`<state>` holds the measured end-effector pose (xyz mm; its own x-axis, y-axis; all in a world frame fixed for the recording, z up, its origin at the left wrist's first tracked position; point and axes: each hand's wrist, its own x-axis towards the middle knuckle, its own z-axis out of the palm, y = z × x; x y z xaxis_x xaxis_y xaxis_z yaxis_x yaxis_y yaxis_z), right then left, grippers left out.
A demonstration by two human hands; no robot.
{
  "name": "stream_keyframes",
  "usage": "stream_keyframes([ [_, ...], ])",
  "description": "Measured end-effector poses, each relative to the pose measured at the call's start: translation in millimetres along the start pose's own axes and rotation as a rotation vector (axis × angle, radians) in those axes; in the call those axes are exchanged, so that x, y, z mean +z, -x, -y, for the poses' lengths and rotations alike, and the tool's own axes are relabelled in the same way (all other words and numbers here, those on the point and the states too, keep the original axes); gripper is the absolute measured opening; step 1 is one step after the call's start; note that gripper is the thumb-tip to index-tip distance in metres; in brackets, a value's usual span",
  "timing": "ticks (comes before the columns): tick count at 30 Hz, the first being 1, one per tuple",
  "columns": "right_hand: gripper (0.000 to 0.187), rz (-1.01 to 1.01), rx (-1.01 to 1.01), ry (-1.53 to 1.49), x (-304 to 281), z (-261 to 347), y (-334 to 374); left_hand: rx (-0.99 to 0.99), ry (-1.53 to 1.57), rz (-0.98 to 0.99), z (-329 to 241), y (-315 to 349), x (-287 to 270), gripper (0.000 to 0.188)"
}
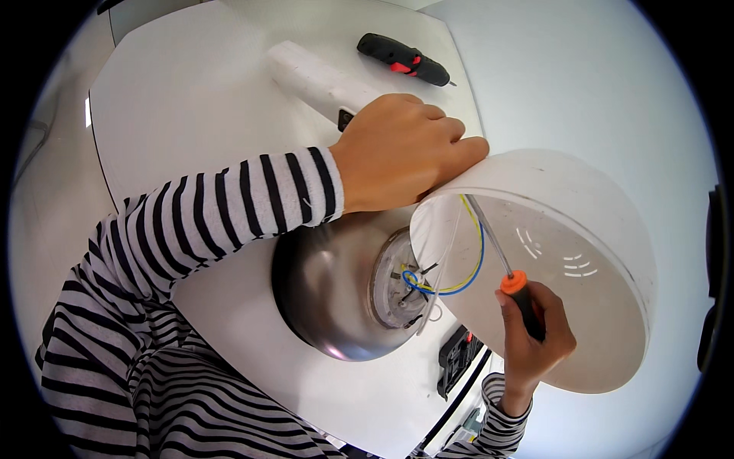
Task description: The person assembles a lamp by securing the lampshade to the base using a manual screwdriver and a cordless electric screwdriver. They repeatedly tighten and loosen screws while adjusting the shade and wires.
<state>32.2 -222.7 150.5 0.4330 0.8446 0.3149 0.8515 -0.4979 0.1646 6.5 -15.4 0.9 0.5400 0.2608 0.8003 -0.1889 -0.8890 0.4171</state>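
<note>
My left hand (409,157) is closed on the rim of a white plastic kettle shell (589,306), tipped so its hollow inside faces me. A white handle (317,76) reaches out beyond that hand. In my right hand (544,344) is a screwdriver (517,284) with an orange and black grip. Its shaft points up into the shell near the rim; the tip is hidden. A stainless steel kettle pot (332,294) lies on its side, its round underside (394,287) toward the shell. Blue and yellow wires (480,256) run from the underside into the shell.
A black and red cordless screwdriver (403,60) lies at the far side of the white table (176,84). Partly behind the pot and shell is a black tool case (457,356) near the table's edge. A pale wall (573,76) rises on the right.
</note>
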Motion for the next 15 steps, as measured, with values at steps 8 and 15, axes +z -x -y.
stream_keyframes([
  [8,0.033,0.464,0.770,-0.999,7,-7,5,-0.019,0.017,0.027,-4,-1,2,0.027],
  [15,0.042,0.025,0.168,-0.329,-7,-1,35,0.004,0.070,-0.005,2,1,-1,0.026],
])
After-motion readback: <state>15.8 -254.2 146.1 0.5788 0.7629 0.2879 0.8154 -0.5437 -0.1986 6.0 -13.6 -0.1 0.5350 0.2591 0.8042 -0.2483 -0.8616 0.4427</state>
